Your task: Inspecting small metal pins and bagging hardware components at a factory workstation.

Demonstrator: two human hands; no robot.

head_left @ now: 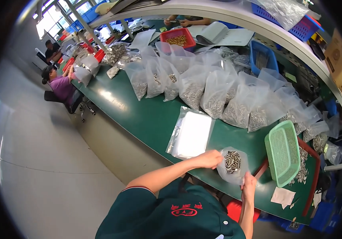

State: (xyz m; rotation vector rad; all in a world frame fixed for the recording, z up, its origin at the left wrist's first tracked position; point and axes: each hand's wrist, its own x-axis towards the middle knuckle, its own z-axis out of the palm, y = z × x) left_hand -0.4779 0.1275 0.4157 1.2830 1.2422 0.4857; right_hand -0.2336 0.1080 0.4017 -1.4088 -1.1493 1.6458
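Between my two hands is a clear plastic bag (241, 159), its mouth spread wide, with small metal pins (232, 161) heaped inside. My left hand (210, 159) pinches the bag's left edge. On the opposite edge, lower down, my right hand (249, 182) grips the plastic with closed fingers. Just beyond my left hand lies a flat stack of clear bags (193, 133) with white showing through. To the right of the held bag, a green mesh basket (283, 153) rests tilted on the table, and loose metal pins (302, 167) are spread beside it.
Several filled bags of metal parts (214, 95) stand in a row across the green table (139, 123). Behind them are a red tray (177, 40) and a blue basket (263, 57). A red-brown strip (313, 187) borders the loose pins. A co-worker (63, 85) sits far left.
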